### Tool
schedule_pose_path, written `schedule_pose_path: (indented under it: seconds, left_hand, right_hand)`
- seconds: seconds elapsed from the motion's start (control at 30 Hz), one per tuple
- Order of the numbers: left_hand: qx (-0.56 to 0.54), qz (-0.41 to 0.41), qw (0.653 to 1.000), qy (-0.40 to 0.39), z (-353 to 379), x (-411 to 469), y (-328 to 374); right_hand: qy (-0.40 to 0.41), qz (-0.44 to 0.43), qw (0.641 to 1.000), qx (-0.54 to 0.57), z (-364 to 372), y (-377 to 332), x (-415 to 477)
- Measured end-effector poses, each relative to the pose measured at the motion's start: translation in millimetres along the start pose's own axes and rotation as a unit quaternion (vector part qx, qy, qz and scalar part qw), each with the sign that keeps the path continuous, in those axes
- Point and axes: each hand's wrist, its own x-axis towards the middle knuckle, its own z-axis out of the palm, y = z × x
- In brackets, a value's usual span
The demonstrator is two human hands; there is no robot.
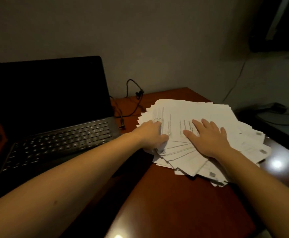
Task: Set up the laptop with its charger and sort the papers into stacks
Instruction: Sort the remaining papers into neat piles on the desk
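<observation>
A black laptop (51,107) stands open on the left of the reddish-brown desk (174,200), its screen dark. A black charger cable (133,98) loops behind it, and its plug end (122,123) lies on the desk beside the laptop's right edge. A fanned, untidy pile of white printed papers (208,114) covers the desk's right part. My left hand (151,134) grips the pile's left edge, fingers curled round several sheets. My right hand (207,134) rests flat on top of the pile with fingers spread.
The desk's right edge drops off near the pile. A dark low surface (268,117) with cables lies beyond it at the right. A thin wire (234,83) runs down the grey wall, and a dark object (277,24) hangs at the upper right.
</observation>
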Motion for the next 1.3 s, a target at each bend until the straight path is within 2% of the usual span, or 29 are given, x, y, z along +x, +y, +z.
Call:
schedule_pose_path:
  seconds: [0.07,0.13,0.2,0.33,0.47,0.57,0.63,0.73,0.83,0.9,0.97,1.07,1.17,1.3]
  left_hand:
    - [-0.028,-0.040,0.999,0.010,0,11,2]
    - [-0.106,-0.087,0.990,0.040,-8,18,2]
    - [-0.209,-0.138,0.966,0.065,-17,24,1]
    - [-0.370,-0.231,0.898,0.055,-27,31,-8]
    - [-0.450,-0.253,0.856,0.026,-32,31,-5]
    - [-0.460,-0.265,0.847,0.017,-29,30,-6]
    - [-0.458,-0.251,0.853,0.011,-25,31,-3]
    - [-0.415,-0.225,0.880,0.041,-13,37,-1]
    - [-0.293,-0.201,0.932,0.074,1,41,-7]
    - [-0.196,-0.199,0.956,0.090,7,39,-10]
    - [-0.168,-0.184,0.964,0.090,13,40,-14]
    - [-0.170,-0.162,0.969,0.080,9,31,-12]
    - [-0.212,-0.150,0.963,0.074,2,22,-11]
    - [-0.192,-0.152,0.966,0.082,2,17,-13]
  right_hand:
    - [0.004,-0.002,1.000,0.011,-9,3,7]
    - [0.014,0.011,0.995,0.097,-25,12,15]
    - [0.035,0.068,0.985,0.152,-39,30,23]
    - [-0.022,0.182,0.980,0.077,-50,69,38]
    - [-0.050,0.172,0.971,0.159,-53,80,50]
    - [-0.017,0.134,0.967,0.214,-50,77,49]
    - [0.019,0.124,0.955,0.269,-48,75,42]
    - [0.050,0.107,0.926,0.359,-42,76,35]
    - [0.089,0.122,0.895,0.420,-48,79,29]
    - [0.053,0.185,0.850,0.491,-56,86,26]
    - [-0.032,0.224,0.810,0.541,-63,91,19]
    - [-0.144,0.211,0.810,0.528,-65,98,11]
    - [-0.126,0.187,0.812,0.539,-66,98,6]
    - [-0.098,0.148,0.768,0.615,-70,99,1]
